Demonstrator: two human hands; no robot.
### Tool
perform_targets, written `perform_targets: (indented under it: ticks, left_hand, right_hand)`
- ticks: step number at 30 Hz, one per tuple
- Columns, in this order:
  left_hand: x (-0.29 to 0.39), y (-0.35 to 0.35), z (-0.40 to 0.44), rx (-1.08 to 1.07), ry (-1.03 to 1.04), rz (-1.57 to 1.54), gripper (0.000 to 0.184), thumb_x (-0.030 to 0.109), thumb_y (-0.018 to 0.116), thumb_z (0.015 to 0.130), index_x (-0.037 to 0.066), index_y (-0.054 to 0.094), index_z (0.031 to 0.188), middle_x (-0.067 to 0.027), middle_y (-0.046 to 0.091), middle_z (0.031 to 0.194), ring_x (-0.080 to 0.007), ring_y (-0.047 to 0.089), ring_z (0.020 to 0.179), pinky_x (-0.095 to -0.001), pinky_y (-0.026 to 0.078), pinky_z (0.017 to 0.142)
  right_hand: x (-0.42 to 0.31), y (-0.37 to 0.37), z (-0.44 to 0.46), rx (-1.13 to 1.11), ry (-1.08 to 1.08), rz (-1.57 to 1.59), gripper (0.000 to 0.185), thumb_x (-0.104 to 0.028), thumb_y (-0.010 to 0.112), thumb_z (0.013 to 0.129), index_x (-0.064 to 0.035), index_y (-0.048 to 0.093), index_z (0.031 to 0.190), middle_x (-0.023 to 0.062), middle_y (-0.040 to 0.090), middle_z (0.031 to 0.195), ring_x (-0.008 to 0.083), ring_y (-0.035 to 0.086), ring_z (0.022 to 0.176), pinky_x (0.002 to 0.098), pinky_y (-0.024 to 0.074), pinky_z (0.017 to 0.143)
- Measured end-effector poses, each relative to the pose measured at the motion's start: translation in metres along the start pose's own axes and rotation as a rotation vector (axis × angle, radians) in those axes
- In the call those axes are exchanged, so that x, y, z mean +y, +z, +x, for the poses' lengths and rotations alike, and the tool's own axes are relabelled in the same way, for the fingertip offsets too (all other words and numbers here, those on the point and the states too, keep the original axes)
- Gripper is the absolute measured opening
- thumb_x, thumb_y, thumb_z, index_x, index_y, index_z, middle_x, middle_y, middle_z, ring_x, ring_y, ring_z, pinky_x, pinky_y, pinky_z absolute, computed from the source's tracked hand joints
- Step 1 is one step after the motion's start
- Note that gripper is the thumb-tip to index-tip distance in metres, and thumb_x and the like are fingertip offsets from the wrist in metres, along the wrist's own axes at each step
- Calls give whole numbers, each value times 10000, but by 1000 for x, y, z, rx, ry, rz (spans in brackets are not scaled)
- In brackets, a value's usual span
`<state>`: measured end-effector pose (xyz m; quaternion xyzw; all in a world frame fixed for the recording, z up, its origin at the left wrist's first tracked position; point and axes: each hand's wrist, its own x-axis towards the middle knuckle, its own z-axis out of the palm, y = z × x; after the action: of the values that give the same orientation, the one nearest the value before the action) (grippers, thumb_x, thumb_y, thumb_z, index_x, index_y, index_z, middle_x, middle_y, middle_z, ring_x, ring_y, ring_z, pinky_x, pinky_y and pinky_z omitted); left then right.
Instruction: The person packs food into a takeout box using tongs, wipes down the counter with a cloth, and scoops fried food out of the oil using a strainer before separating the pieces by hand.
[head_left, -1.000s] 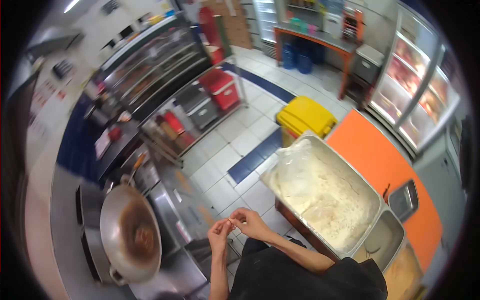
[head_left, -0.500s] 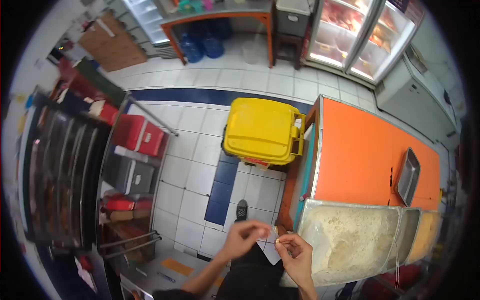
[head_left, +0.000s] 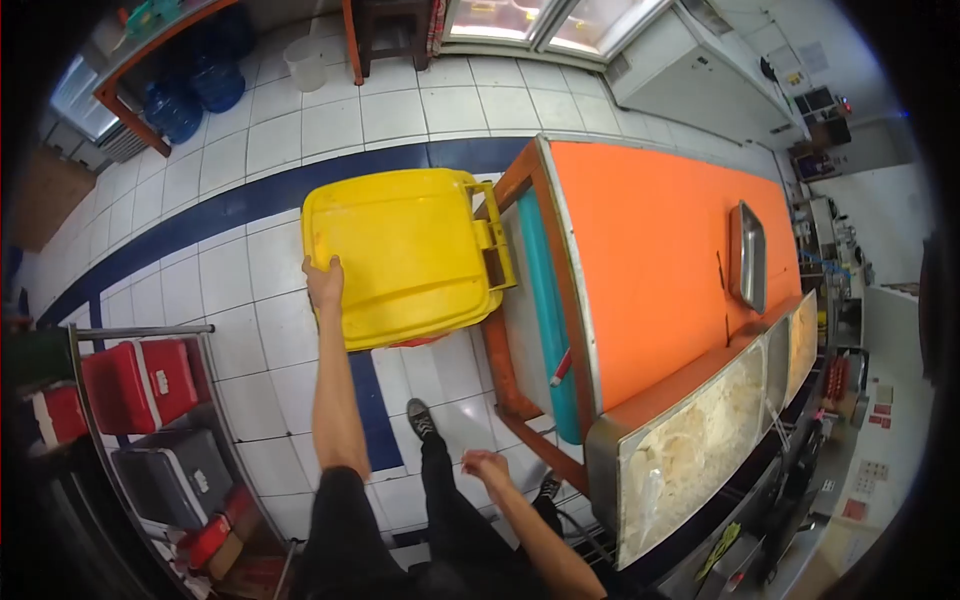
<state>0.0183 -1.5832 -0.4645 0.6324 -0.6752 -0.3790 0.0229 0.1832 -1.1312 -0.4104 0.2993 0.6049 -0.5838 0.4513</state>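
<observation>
A yellow wheeled bin with a closed lid [head_left: 400, 250] stands on the tiled floor in front of me. My left hand [head_left: 325, 282] grips the lid's left edge, its thumb on top. My right hand [head_left: 487, 468] hangs low over the floor, right of my leg, with its fingers curled in. Whatever lies inside those fingers is too small or hidden to make out.
An orange-topped table [head_left: 670, 260] stands right of the bin, bearing a metal tray [head_left: 750, 258]. Floury metal pans [head_left: 690, 440] line its near side. A rack [head_left: 150, 335] with red and grey boxes stands left. Blue water bottles [head_left: 215, 85] sit far left.
My hands have parted from the small thing they were fingering together. The left has reached forward to the bin lid; the right has drawn aside. My view has turned right and come nearer the bin.
</observation>
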Motion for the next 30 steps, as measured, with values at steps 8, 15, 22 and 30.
perform_targets:
  ticks: [8,15,22,30]
  left_hand:
    - [178,-113,-204,-239,816,-235,416,255,615,904,90,569,1283,-231,655,1111,-329,653,1020,-402,489,904]
    - [170,-97,-204,-146,1233,-189,369,217,609,903,75,597,1242,-185,642,1189,-364,597,1116,-417,451,976]
    - [-79,-75,-67,-168,733,34,385,196,495,981,-33,545,1287,-221,503,1380,-369,456,1287,-427,336,1106]
    - [-130,38,-336,-487,897,302,369,237,526,947,-21,590,1204,-228,559,1247,-375,523,1170,-438,390,1014]
  right_hand:
    - [-98,107,148,17,-57,215,269,-219,668,852,-62,637,1068,74,653,985,206,636,862,400,553,774]
    - [-175,185,173,14,-420,166,328,-260,640,860,-93,591,1138,83,666,967,183,639,781,370,536,653]
    - [-29,58,6,-62,-450,-1071,225,-177,539,774,-20,674,862,244,676,835,422,658,830,517,516,736]
    - [155,-259,-85,527,36,-781,365,-304,545,825,-24,708,995,193,717,941,320,711,863,433,578,755]
